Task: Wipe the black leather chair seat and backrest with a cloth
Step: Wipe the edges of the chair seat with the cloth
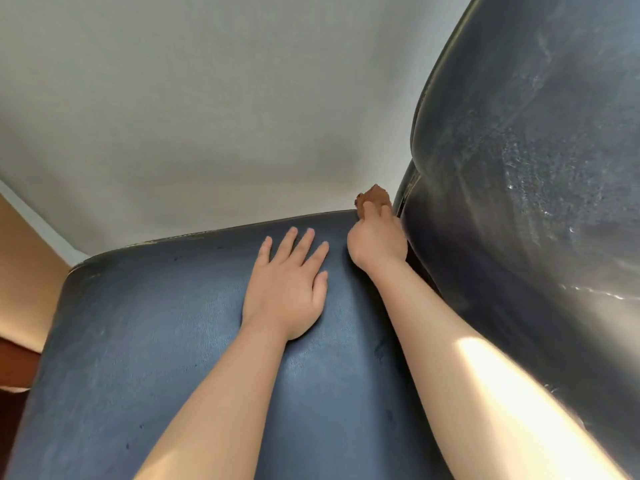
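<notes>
My forearms fill the bottom of the view, the right one catching a bright patch of sun. Out from there: my right hand [377, 239] has its fingers curled tight around a brown cloth [371, 199], bunched so that only a tuft shows past my knuckles. It sits at the far corner of the chair seat [166, 341], pushed right against the crease where the seat meets the backrest [526, 161]. My left hand [287, 289] lies flat on the seat just beside the right one, fingers straight and spread, holding nothing, only pressing down on the leather to steady it.

As for progress, I judge I am working the seam at the seat's far corner. The seat leather near my hands looks fairly even and dull-clean, though the corner of the seat farthest from the backrest has a pale, scuffed haze along its edge. The backrest, rising beside the seat, is streaked with whitish smears and speckled marks over much of its face, so I take it as mostly still to do. Whether those are dust or wear I cannot tell.

The leather reads dark blue-black in this light, smooth, faintly grained, with a worn piping edge along the seat's far side. Beyond the seat is a plain pale wall [207, 98], and past the seat's scuffed corner a strip of tan floor [24, 265] with a white skirting line.
</notes>
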`<state>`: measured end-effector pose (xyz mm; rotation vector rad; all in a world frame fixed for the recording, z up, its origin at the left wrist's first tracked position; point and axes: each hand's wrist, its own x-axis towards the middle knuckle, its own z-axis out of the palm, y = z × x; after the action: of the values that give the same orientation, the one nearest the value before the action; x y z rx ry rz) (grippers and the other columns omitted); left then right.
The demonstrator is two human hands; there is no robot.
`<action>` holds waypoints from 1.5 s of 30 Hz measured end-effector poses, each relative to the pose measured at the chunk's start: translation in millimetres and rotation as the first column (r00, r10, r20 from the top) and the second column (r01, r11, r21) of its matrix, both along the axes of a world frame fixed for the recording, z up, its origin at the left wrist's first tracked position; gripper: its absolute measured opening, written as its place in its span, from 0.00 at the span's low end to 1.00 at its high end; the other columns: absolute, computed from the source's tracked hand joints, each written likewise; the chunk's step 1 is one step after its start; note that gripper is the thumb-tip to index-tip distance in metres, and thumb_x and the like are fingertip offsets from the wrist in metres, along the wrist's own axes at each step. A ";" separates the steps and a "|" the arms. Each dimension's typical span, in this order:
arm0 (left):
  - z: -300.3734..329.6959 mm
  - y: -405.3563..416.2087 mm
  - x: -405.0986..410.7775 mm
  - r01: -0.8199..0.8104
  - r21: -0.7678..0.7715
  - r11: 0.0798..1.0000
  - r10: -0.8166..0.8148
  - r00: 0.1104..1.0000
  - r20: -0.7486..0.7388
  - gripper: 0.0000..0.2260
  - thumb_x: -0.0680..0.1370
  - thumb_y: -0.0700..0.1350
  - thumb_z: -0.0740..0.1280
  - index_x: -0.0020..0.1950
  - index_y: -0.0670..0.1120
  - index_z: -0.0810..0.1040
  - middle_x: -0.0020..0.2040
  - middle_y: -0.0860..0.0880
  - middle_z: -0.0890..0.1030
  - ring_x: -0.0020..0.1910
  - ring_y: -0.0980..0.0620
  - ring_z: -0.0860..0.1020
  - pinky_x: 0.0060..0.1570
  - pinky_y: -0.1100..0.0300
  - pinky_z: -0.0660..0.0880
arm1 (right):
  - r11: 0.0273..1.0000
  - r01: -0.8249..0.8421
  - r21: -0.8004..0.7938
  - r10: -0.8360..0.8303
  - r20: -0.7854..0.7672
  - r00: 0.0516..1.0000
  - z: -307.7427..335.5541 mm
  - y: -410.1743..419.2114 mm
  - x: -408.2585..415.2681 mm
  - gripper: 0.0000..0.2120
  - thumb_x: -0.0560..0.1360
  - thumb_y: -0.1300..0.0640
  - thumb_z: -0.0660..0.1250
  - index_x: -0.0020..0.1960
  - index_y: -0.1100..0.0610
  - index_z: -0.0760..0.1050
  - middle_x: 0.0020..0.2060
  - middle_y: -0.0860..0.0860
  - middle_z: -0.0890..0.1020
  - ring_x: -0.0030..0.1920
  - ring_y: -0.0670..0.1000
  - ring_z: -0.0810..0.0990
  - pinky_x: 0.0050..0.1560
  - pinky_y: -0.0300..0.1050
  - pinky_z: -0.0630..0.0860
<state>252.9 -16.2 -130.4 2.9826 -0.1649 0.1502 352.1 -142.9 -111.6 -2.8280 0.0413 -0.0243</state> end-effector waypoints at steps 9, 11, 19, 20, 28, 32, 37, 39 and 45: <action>-2.0 -1.7 -0.3 -0.094 0.013 0.996 0.094 0.996 -0.004 0.34 0.75 0.55 0.36 0.76 0.47 0.63 0.77 0.49 0.61 0.77 0.49 0.56 0.74 0.47 0.50 | 0.975 -0.219 -0.033 0.220 0.053 0.974 -5.9 8.9 -25.6 0.24 0.75 0.60 0.55 0.71 0.54 0.62 0.71 0.56 0.63 0.70 0.58 0.61 0.69 0.50 0.60; -0.1 -1.9 -0.4 -0.089 0.011 0.996 0.089 0.996 -0.001 0.33 0.76 0.55 0.37 0.76 0.46 0.63 0.76 0.49 0.62 0.77 0.49 0.57 0.74 0.47 0.50 | 0.989 -0.147 -0.006 0.148 0.036 0.988 -6.1 3.2 -30.3 0.24 0.75 0.60 0.55 0.71 0.55 0.62 0.72 0.55 0.63 0.70 0.57 0.61 0.69 0.51 0.60; 2.1 -0.2 1.5 -0.049 -0.024 0.999 0.050 0.999 0.018 0.36 0.73 0.55 0.33 0.78 0.47 0.59 0.78 0.50 0.58 0.77 0.51 0.53 0.74 0.52 0.46 | 0.996 -0.051 0.078 0.055 -0.053 0.997 5.3 -1.9 3.1 0.21 0.74 0.62 0.54 0.67 0.57 0.67 0.67 0.56 0.67 0.65 0.58 0.67 0.62 0.48 0.65; 2.0 1.1 2.9 -0.040 -0.038 0.998 0.041 0.999 0.015 0.35 0.74 0.55 0.33 0.78 0.47 0.59 0.78 0.51 0.57 0.77 0.51 0.52 0.74 0.53 0.46 | 0.993 -0.059 0.104 0.068 -0.081 0.994 7.7 -5.3 9.6 0.22 0.74 0.62 0.53 0.67 0.56 0.67 0.68 0.55 0.67 0.65 0.58 0.67 0.62 0.49 0.65; 0.0 5.6 4.1 -0.047 -0.162 0.986 0.053 0.998 0.031 0.23 0.82 0.47 0.47 0.76 0.45 0.63 0.77 0.50 0.61 0.77 0.52 0.55 0.74 0.57 0.46 | 0.965 -0.194 0.180 0.210 -0.075 0.975 18.9 1.4 -3.4 0.23 0.74 0.68 0.53 0.67 0.59 0.70 0.67 0.54 0.70 0.66 0.56 0.68 0.62 0.47 0.65; 2.5 1.2 -0.6 -0.121 -0.129 0.984 0.126 0.992 0.033 0.33 0.75 0.51 0.36 0.76 0.44 0.62 0.77 0.49 0.60 0.77 0.51 0.56 0.74 0.56 0.47 | 0.980 -0.189 0.054 0.189 0.013 0.982 9.5 5.5 -25.2 0.20 0.74 0.66 0.54 0.64 0.59 0.70 0.61 0.55 0.73 0.60 0.56 0.70 0.56 0.49 0.71; 1.1 1.0 3.0 -0.147 -0.054 0.988 0.148 0.989 0.025 0.37 0.72 0.52 0.32 0.77 0.44 0.60 0.78 0.48 0.59 0.77 0.50 0.54 0.75 0.53 0.47 | 0.978 -0.200 -0.059 0.205 0.090 0.975 -3.2 6.1 -35.3 0.18 0.75 0.63 0.55 0.65 0.59 0.68 0.61 0.56 0.72 0.61 0.56 0.69 0.57 0.47 0.67; 2.0 -0.2 4.0 -0.144 -0.050 0.988 0.145 0.989 0.017 0.37 0.72 0.53 0.33 0.77 0.44 0.61 0.77 0.48 0.60 0.77 0.50 0.56 0.74 0.53 0.48 | 0.978 -0.200 -0.063 0.203 0.050 0.978 0.2 3.5 -20.9 0.17 0.76 0.62 0.55 0.64 0.59 0.68 0.62 0.57 0.71 0.62 0.57 0.69 0.58 0.48 0.67; -0.1 0.6 5.9 -0.136 -0.028 0.990 0.137 0.990 0.020 0.35 0.73 0.52 0.35 0.76 0.44 0.63 0.76 0.48 0.62 0.76 0.49 0.58 0.74 0.51 0.51 | 0.981 -0.170 0.090 0.182 -0.144 0.973 9.8 0.8 25.4 0.25 0.73 0.63 0.53 0.69 0.53 0.69 0.69 0.53 0.70 0.67 0.58 0.68 0.66 0.51 0.66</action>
<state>258.7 -15.5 -130.5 2.9658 0.0393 0.1994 377.5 -142.1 -101.7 -2.7393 -0.1712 0.2276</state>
